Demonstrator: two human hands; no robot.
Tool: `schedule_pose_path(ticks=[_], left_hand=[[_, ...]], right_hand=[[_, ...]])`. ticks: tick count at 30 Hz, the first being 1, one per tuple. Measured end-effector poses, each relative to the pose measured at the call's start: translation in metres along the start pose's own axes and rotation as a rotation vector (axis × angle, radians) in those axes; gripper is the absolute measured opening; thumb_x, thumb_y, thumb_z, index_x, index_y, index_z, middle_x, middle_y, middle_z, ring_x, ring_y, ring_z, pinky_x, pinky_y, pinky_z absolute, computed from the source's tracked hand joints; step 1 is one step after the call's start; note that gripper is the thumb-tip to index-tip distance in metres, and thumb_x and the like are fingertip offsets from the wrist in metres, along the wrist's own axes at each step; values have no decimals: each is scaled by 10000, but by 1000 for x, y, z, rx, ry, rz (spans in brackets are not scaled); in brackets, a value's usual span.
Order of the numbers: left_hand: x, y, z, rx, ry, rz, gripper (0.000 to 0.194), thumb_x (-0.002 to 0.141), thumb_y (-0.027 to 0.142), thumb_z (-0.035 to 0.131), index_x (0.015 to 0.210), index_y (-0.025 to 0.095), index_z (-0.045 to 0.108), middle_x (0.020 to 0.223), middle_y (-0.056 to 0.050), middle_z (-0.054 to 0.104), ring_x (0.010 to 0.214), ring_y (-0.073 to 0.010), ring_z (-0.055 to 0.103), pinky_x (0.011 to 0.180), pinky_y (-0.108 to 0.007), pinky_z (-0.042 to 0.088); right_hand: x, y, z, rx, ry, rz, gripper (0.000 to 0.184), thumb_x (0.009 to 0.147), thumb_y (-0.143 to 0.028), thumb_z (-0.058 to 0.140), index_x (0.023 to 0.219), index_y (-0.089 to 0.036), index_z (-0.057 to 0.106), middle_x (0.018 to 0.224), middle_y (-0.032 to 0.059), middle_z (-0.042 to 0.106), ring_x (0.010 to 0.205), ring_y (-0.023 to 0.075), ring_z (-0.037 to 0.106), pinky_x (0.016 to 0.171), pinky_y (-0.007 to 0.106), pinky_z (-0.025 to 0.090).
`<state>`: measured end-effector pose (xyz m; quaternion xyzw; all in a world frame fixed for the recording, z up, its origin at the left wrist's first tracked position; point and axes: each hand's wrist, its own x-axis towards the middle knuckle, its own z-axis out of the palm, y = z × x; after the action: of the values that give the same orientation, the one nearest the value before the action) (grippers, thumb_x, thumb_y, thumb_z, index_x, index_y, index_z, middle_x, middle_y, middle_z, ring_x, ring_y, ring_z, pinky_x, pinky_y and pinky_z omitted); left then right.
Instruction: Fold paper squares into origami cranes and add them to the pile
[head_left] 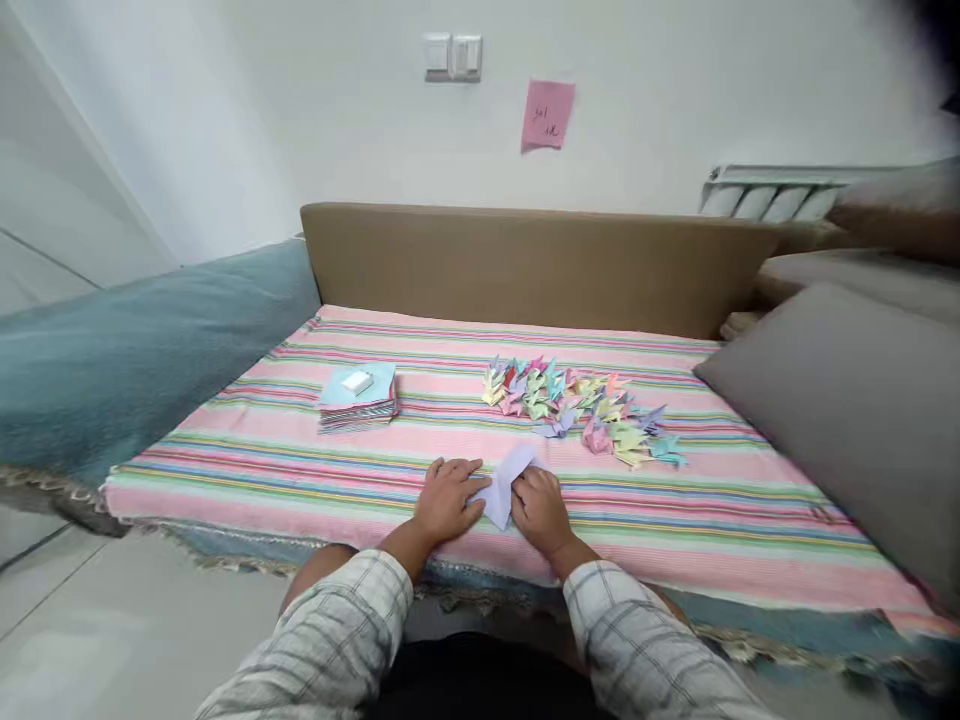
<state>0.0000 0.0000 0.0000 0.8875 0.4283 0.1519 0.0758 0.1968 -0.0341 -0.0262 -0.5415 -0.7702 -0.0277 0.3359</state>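
Observation:
A sheet of pale lilac origami paper (501, 492), partly folded with one flap standing up, lies on the striped cloth between my hands. My left hand (448, 502) rests flat with its fingers spread, fingertips on the paper's left edge. Curled at the other side, my right hand (541, 508) grips the lifted flap; its fingertips are partly hidden. Beyond the hands, a cluster of folded paper cranes (536, 390) in many colours spreads to the right. To the left is a stack of square coloured paper (358, 405), with a small white block (357, 382) on its top sheet.
The pink striped cloth (247, 450) covers a couch seat with a brown backrest (525, 265). A grey cushion (847, 420) leans at the right, and a blue-covered armrest (157, 330) stands at the left. On the wall hangs a pink note (548, 113) near light switches (452, 56).

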Motion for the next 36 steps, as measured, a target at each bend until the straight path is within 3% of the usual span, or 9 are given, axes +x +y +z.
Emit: schedule_pose_path(ticks=[7,20,26,30,33,36], left_hand=[[-2,1,-2,-34,12,-10,398,776,336,578,1173,331,564,1357,15,494,1215,-248,418,1061,-517,202],[-2,0,-4,-54,33,5,467,701,340,615,1166,314,586,1363,-2,489,1203,-269,431,1047,-499,227],[-2,1,-6,-58,37,-3,417,792,480,546,1169,304,585,1345,-17,507,1201,-259,436,1053,-504,226],[-1,0,-2,-45,57,-24,394,792,446,568,1164,318,584,1335,-18,517,1200,-255,442,1049,-511,227],[-1,0,0,-44,63,-24,403,772,426,598,1161,321,587,1331,-20,521,1196,-257,447,1047,-507,235],[-1,-1,-1,-46,55,-25,409,765,433,606,1159,325,586,1332,-11,520,1197,-260,448,1048,-515,230]], right_hand=[[-2,-4,-4,67,-39,-86,235,887,-253,463,1039,-225,640,1032,63,617,963,206,502,869,371,307],[-7,-9,-7,28,-80,-155,250,881,-299,461,1039,-241,646,1054,67,600,969,228,467,883,414,274],[-6,-11,-7,12,-80,-154,260,872,-372,489,1033,-233,638,1031,67,598,949,224,467,885,421,273],[-7,-10,-6,19,-62,-179,272,863,-408,496,1015,-224,627,1020,66,591,940,227,472,877,429,289],[-10,-6,-5,54,16,-184,268,863,-388,484,1038,-222,602,1006,66,571,941,228,476,874,433,315],[-12,1,0,127,263,-51,298,869,-364,452,1095,-199,554,1032,92,526,998,245,466,894,451,344]])
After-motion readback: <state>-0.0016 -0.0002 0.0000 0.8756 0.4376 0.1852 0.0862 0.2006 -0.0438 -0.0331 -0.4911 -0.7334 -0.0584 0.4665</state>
